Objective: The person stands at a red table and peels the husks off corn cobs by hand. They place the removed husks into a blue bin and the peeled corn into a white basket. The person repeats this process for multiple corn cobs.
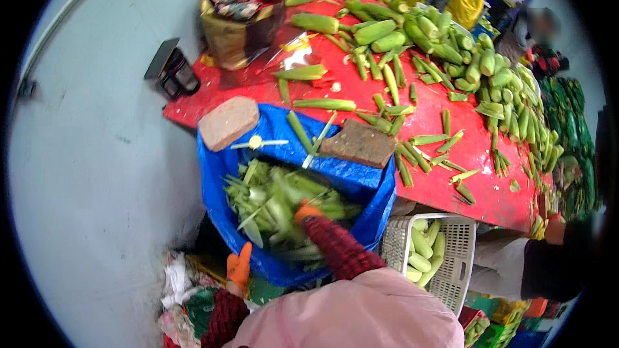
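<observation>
My right hand [307,211], in an orange glove, reaches into a blue woven-plastic bag [217,217] full of green corn husks [271,193]. Motion blur and leaves hide its fingers, so its hold is unclear. At the bag's near left rim is my left hand [238,268], also orange-gloved, with one finger extended upward; whether it grips the rim I cannot tell. Two weights lie on the bag's far edge: a pale brick [228,123] at left and a dark brick [359,143] at right. A cut husk piece [301,133] rests between them.
The red table [338,82] carries scattered husk stubs and a large heap of corn ears [483,67]. A white plastic crate [452,251] of peeled ears stands right of the bag. Beyond it is another person [546,263]. A gold-and-brown bag [227,38] sits at the table's far left.
</observation>
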Demonstrator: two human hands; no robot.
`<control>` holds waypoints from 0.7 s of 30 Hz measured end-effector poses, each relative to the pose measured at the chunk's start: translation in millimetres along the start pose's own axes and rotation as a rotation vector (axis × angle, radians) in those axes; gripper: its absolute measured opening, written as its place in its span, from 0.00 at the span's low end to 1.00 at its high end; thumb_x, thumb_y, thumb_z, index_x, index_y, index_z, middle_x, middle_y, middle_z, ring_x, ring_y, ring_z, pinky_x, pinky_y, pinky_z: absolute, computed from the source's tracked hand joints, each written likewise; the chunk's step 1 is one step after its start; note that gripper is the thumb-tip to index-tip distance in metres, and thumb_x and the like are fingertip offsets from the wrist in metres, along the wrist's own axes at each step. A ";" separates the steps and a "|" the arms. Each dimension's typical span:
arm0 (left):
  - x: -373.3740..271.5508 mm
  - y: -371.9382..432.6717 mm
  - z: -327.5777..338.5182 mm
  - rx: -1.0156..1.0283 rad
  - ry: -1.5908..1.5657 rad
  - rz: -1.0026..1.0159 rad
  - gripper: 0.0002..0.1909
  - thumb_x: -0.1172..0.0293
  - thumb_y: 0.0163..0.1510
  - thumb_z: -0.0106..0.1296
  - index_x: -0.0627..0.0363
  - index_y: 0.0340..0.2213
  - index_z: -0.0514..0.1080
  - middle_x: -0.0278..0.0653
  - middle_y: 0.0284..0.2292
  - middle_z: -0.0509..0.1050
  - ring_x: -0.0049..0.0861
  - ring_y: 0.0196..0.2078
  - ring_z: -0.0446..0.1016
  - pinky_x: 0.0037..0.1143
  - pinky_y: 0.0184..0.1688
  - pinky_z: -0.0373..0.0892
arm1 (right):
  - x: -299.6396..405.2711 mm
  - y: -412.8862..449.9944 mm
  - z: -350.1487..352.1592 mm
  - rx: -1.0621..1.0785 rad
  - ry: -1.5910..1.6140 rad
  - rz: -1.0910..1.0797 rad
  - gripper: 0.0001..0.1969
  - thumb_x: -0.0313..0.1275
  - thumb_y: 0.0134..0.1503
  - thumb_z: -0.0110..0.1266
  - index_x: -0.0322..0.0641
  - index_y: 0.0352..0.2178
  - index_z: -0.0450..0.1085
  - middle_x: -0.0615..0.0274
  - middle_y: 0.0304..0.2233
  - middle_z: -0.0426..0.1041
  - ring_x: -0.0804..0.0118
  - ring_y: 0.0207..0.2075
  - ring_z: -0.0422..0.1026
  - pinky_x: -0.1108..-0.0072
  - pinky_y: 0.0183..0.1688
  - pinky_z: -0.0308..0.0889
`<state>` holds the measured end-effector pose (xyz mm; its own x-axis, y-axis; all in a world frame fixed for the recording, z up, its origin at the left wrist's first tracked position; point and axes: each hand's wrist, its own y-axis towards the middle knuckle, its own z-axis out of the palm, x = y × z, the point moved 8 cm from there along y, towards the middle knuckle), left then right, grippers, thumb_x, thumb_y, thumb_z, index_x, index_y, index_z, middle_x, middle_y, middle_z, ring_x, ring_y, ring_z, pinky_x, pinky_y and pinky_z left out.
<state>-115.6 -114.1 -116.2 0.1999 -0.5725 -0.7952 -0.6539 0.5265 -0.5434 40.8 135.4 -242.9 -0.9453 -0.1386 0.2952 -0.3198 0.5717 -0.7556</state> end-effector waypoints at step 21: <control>-335.9 139.5 150.1 0.041 -0.118 0.781 0.31 0.64 0.60 0.47 0.61 0.60 0.53 0.48 0.56 0.63 0.33 0.58 0.63 0.27 0.58 0.59 | -559.3 -123.1 -246.1 -0.903 1.371 0.418 0.30 0.49 0.52 0.55 0.33 0.45 0.64 0.49 0.26 0.73 0.52 0.18 0.73 0.67 0.14 0.66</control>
<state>-164.4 246.0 34.7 -0.2287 0.0420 -0.9726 -0.6098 0.7726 0.1768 624.6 341.5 -171.0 -0.0481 0.6047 0.7950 0.5128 0.6979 -0.4999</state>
